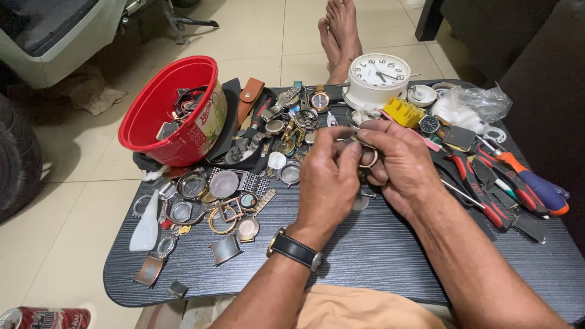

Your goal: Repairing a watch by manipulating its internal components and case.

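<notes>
Both hands meet above the dark tray [365, 256], the left hand [329, 183] and right hand [396, 161] pinching a small round watch case [368, 159] between fingertips, apparently mid-inspection, calling for a steady grip.

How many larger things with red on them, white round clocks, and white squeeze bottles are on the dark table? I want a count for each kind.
Red tub: 1
Red-handled pliers: 1
Orange and blue screwdriver: 1
White round clock: 1
White squeeze bottle: 1
Total: 5
The small watch parts are too many and too jumbled to count.
</notes>
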